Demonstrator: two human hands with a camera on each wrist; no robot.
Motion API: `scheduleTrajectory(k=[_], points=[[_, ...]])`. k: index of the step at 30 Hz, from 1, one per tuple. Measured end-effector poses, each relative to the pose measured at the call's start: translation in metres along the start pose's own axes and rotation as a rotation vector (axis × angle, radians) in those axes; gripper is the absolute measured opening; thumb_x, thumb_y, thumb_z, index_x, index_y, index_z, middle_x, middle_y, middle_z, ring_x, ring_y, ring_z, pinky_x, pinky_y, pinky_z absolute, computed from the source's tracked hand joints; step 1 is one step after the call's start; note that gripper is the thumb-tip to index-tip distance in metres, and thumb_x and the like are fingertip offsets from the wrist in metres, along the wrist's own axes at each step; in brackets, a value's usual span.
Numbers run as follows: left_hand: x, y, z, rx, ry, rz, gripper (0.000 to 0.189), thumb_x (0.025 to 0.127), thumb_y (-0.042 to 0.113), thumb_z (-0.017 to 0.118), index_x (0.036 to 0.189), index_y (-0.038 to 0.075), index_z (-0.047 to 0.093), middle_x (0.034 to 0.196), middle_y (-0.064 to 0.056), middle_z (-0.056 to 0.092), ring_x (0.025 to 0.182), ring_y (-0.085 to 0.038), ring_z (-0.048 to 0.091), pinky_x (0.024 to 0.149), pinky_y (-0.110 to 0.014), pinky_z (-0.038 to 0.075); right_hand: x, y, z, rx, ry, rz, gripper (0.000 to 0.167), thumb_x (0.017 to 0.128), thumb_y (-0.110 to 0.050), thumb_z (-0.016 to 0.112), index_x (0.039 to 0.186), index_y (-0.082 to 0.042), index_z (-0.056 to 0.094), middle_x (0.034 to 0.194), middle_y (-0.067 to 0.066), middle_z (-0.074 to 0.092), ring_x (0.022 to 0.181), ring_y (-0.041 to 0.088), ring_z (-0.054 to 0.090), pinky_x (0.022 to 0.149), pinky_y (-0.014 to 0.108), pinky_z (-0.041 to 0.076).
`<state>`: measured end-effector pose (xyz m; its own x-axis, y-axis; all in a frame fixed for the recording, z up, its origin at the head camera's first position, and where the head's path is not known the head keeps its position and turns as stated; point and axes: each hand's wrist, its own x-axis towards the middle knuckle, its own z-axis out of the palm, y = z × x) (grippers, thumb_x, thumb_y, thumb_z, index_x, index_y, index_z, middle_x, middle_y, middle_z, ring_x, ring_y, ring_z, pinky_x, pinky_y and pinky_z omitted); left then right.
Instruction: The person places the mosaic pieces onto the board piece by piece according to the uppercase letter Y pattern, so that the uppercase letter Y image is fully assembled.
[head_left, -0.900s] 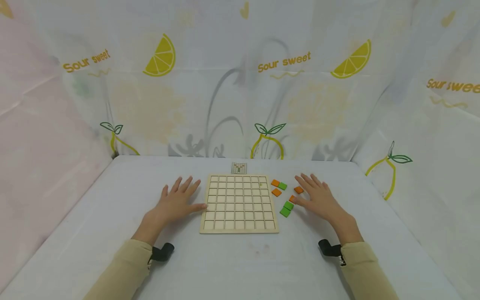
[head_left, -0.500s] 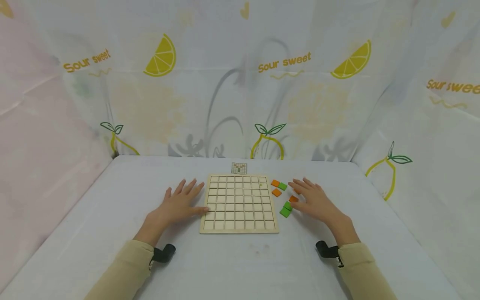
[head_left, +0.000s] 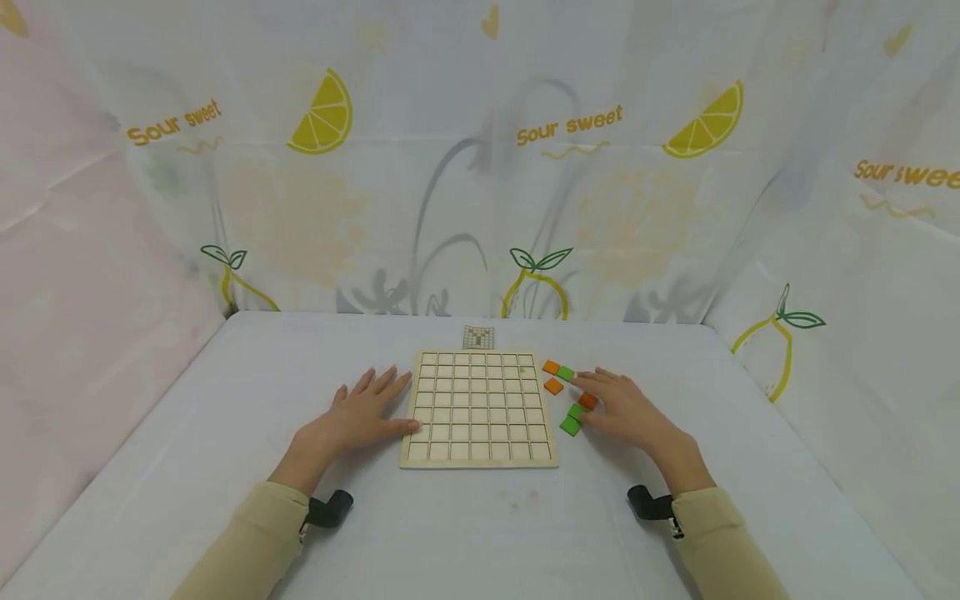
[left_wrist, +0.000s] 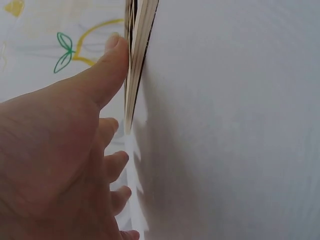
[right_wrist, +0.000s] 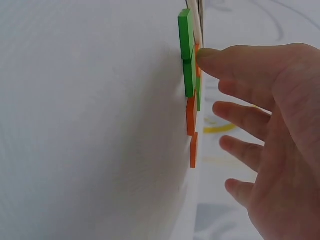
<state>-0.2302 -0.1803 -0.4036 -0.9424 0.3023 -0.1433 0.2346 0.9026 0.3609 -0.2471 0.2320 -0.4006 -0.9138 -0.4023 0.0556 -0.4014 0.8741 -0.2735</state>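
Note:
A pale wooden grid board (head_left: 480, 459) lies flat in the middle of the white table. My left hand (head_left: 360, 419) is at its left side, fingers spread, the thumb over the board's edge. In the left wrist view that thumb (left_wrist: 115, 60) is right at the side of the board. To the right of the board my right hand (head_left: 630, 410) hovers low over small square tiles, fingers extended and holding nothing. Its thumb is close to a green tile (head_left: 571, 426) and an orange tile (head_left: 588, 401). Seen from the right wrist, another orange tile (right_wrist: 193, 150) stays below the fingers.
Beyond the board's far edge lies a small printed pattern card (head_left: 478, 337). Between the board and the right hand are more tiles, among them an orange one (head_left: 553, 386) and a green one (head_left: 566, 373). A printed cloth (head_left: 450, 208) hangs behind the table.
My right hand has moved left and closer to me, lower over the tiles, covering the rightmost orange one in the head view. The left hand has shifted slightly right and nearer.

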Motion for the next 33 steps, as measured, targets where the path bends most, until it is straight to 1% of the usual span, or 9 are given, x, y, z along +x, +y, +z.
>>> scheduleTrajectory(k=[7, 13, 21, 22, 24, 25, 28, 29, 33], points=[[-0.0008, 0.0011, 0.0014, -0.021, -0.021, 0.001, 0.089, 0.09, 0.064, 0.058, 0.159, 0.018, 0.025, 0.166, -0.016, 0.018, 0.152, -0.049, 0.008, 0.113, -0.078, 0.008, 0.0016, -0.0009, 0.0043, 0.01, -0.017, -0.002, 0.051, 0.088, -0.015, 0.069, 0.137, -0.005, 0.059, 0.144, 0.018, 0.056, 0.143, 0.044, 0.039, 0.115, 0.065, 0.029], [-0.0009, 0.0008, 0.0025, -0.026, -0.022, 0.017, 0.088, 0.091, 0.063, 0.058, 0.159, 0.018, 0.025, 0.167, -0.013, 0.019, 0.152, -0.048, 0.008, 0.111, -0.08, 0.005, 0.0009, -0.0021, 0.0046, 0.011, -0.006, -0.035, 0.048, 0.088, -0.013, 0.07, 0.134, -0.004, 0.061, 0.138, 0.017, 0.061, 0.14, 0.044, 0.042, 0.114, 0.063, 0.032], [-0.0001, 0.0005, 0.0015, -0.029, -0.014, 0.072, 0.081, 0.094, 0.058, 0.057, 0.159, 0.02, 0.027, 0.167, -0.01, 0.021, 0.152, -0.048, 0.008, 0.112, -0.079, 0.005, 0.0042, -0.0032, 0.0051, 0.024, -0.017, -0.061, 0.04, 0.087, -0.007, 0.068, 0.126, -0.004, 0.066, 0.128, 0.014, 0.068, 0.135, 0.046, 0.048, 0.113, 0.062, 0.034], [0.0004, 0.0002, 0.0017, -0.028, -0.014, 0.074, 0.081, 0.094, 0.058, 0.057, 0.159, 0.02, 0.027, 0.167, -0.009, 0.02, 0.153, -0.047, 0.008, 0.112, -0.079, 0.005, 0.0042, -0.0034, 0.0047, 0.019, -0.013, -0.068, 0.039, 0.086, -0.005, 0.068, 0.125, -0.004, 0.066, 0.126, 0.013, 0.069, 0.132, 0.044, 0.051, 0.112, 0.06, 0.037], [0.0016, -0.0008, 0.0022, -0.03, -0.012, 0.079, 0.081, 0.093, 0.059, 0.057, 0.159, 0.021, 0.027, 0.167, -0.008, 0.02, 0.153, -0.047, 0.008, 0.113, -0.078, 0.005, 0.0048, -0.0041, 0.0035, 0.014, -0.005, -0.084, 0.038, 0.085, -0.003, 0.068, 0.123, -0.003, 0.067, 0.118, 0.01, 0.071, 0.119, 0.034, 0.06, 0.105, 0.054, 0.044], [0.0024, -0.0012, 0.0026, -0.031, -0.011, 0.08, 0.082, 0.093, 0.059, 0.057, 0.159, 0.02, 0.027, 0.167, -0.008, 0.02, 0.153, -0.047, 0.008, 0.113, -0.078, 0.005, 0.0049, -0.0045, 0.0028, 0.012, -0.002, -0.088, 0.038, 0.084, -0.003, 0.068, 0.123, -0.003, 0.068, 0.116, 0.01, 0.071, 0.112, 0.03, 0.062, 0.102, 0.051, 0.047], [0.0047, -0.0027, 0.0037, -0.036, -0.015, 0.08, 0.083, 0.093, 0.06, 0.057, 0.159, 0.02, 0.027, 0.167, -0.009, 0.02, 0.153, -0.047, 0.008, 0.114, -0.078, 0.005, 0.0048, -0.0054, 0.0018, 0.008, 0.008, -0.105, 0.037, 0.083, -0.001, 0.069, 0.12, -0.002, 0.069, 0.108, 0.007, 0.071, 0.094, 0.018, 0.06, 0.09, 0.044, 0.051], [0.0053, -0.0033, 0.0042, -0.035, -0.017, 0.079, 0.083, 0.092, 0.06, 0.057, 0.159, 0.02, 0.027, 0.167, -0.009, 0.021, 0.153, -0.047, 0.008, 0.114, -0.078, 0.005, 0.0049, -0.0059, 0.0019, 0.008, 0.008, -0.107, 0.037, 0.083, 0.0, 0.069, 0.12, -0.002, 0.069, 0.106, 0.007, 0.071, 0.09, 0.016, 0.058, 0.088, 0.042, 0.052], [0.0068, -0.0043, 0.0056, -0.025, -0.018, 0.083, 0.083, 0.092, 0.06, 0.058, 0.158, 0.02, 0.028, 0.166, -0.009, 0.022, 0.152, -0.048, 0.009, 0.113, -0.078, 0.006, 0.0044, -0.0068, 0.0034, 0.008, 0.012, -0.11, 0.035, 0.082, 0.002, 0.07, 0.117, -0.001, 0.071, 0.107, 0.007, 0.073, 0.091, 0.017, 0.06, 0.089, 0.043, 0.053]])
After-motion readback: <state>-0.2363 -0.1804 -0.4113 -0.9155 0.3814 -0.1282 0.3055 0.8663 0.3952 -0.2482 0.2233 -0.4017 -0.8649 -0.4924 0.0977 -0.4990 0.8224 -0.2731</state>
